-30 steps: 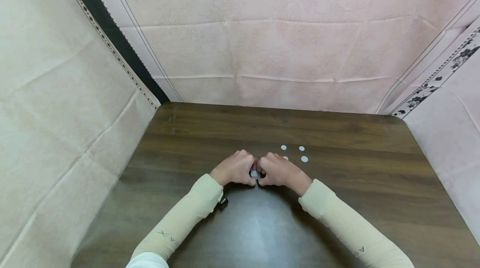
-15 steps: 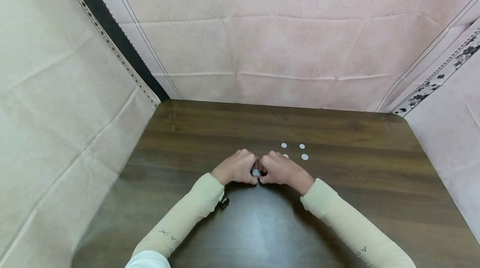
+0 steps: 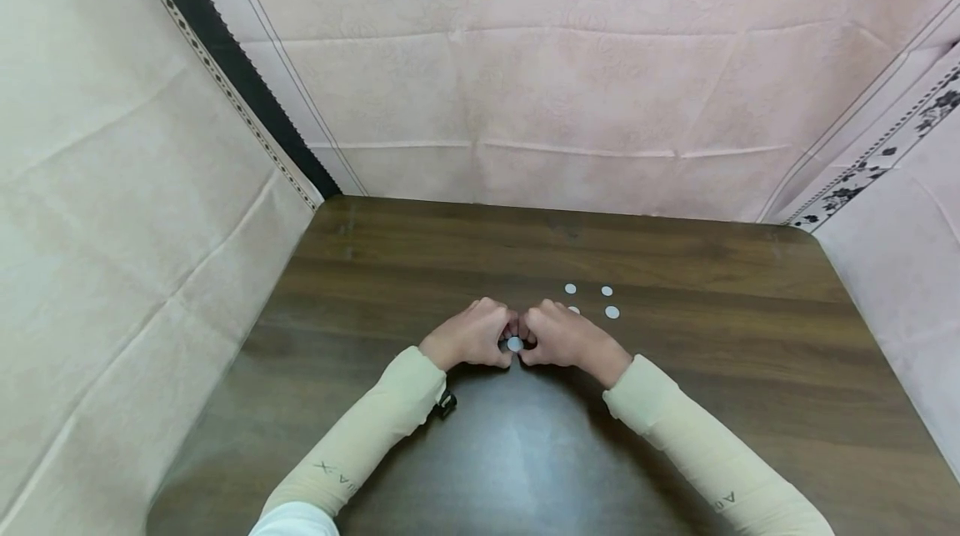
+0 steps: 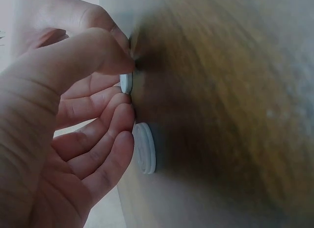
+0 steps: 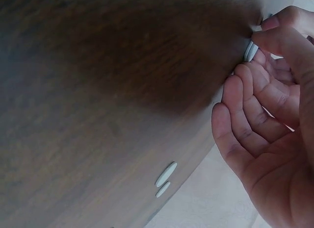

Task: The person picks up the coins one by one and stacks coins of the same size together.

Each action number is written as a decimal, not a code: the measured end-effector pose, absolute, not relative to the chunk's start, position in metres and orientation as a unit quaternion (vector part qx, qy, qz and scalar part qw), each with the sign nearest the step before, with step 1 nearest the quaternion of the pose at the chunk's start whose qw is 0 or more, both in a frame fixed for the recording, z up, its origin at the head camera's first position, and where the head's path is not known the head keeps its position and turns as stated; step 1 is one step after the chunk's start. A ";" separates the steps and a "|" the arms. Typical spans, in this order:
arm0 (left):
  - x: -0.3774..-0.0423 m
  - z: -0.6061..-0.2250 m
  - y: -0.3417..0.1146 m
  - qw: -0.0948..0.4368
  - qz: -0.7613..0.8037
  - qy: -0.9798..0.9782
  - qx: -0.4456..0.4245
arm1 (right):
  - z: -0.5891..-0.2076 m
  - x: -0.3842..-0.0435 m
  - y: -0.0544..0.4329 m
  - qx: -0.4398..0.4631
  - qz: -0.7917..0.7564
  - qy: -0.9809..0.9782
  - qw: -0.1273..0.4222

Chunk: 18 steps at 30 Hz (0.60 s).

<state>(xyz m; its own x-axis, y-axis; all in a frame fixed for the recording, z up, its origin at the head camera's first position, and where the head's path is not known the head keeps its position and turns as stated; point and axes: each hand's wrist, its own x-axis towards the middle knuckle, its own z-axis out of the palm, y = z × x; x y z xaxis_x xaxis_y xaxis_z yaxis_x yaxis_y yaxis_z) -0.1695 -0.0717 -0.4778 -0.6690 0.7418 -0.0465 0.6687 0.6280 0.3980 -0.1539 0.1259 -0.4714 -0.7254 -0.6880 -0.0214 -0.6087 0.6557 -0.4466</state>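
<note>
Little has moved since a second ago: the left hand [image 3: 471, 334] and right hand [image 3: 567, 338], almost together, curl round a small white disc [image 3: 514, 344] at a wooden tabletop [image 3: 420, 252]. Beyond that disc and to its right lie four similar discs [image 3: 612, 313], one partly hidden; farther beyond it hangs pale cloth [image 3: 555, 94].

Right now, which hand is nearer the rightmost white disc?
Right: the right hand is close by, left of and nearer you than that white disc; the left hand is farther left.
</note>
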 end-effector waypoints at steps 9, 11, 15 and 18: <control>-0.168 -0.477 -0.073 0.105 0.185 0.896 0.391 | -0.470 -0.152 0.126 -0.354 -0.202 0.909 0.091; -0.168 -0.477 -0.073 0.109 0.189 0.895 0.390 | -0.470 -0.152 0.126 -0.354 -0.201 0.909 0.090; -0.168 -0.477 -0.073 0.112 0.191 0.895 0.387 | -0.471 -0.152 0.126 -0.353 -0.201 0.909 0.093; -0.168 -0.478 -0.074 0.112 0.190 0.896 0.385 | -0.471 -0.152 0.127 -0.353 -0.203 0.908 0.096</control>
